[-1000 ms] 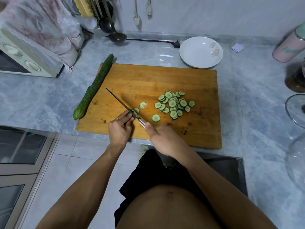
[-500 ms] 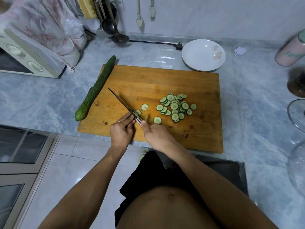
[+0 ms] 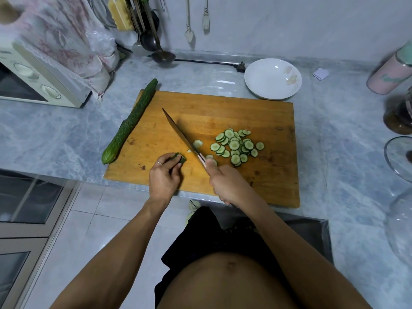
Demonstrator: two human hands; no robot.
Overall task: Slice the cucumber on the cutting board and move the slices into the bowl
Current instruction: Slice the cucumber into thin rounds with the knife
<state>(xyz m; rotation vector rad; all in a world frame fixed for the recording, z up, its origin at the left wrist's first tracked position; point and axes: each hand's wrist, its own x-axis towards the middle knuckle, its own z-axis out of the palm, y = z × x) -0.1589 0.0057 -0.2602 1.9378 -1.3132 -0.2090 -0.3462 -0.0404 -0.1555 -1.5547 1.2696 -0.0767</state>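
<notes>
A wooden cutting board (image 3: 223, 112) lies on the marble counter. A heap of several cucumber slices (image 3: 236, 146) sits right of its middle, with a few loose slices near the knife. My left hand (image 3: 163, 177) pinches a short cucumber stub (image 3: 180, 158) above the board's front. My right hand (image 3: 227, 186) grips the handle of a knife (image 3: 180, 134), whose blade slants up and to the left. A whole cucumber (image 3: 130, 121) lies along the board's left edge. The white bowl (image 3: 273, 78), with nothing in it, stands behind the board's far right corner.
A cream oven (image 3: 33, 81) under a floral cloth stands at the left. Ladles (image 3: 156, 47) hang at the back wall, and a black cable with a plug (image 3: 240, 67) runs to the bowl. A pink canister (image 3: 392, 72), a dark jar (image 3: 399, 117) and a glass lid (image 3: 399, 157) sit at the right.
My left hand has drawn away from the knife to the left, lifting the cucumber stub. The knife has swung a little to the right, with its blade now apart from my left hand.
</notes>
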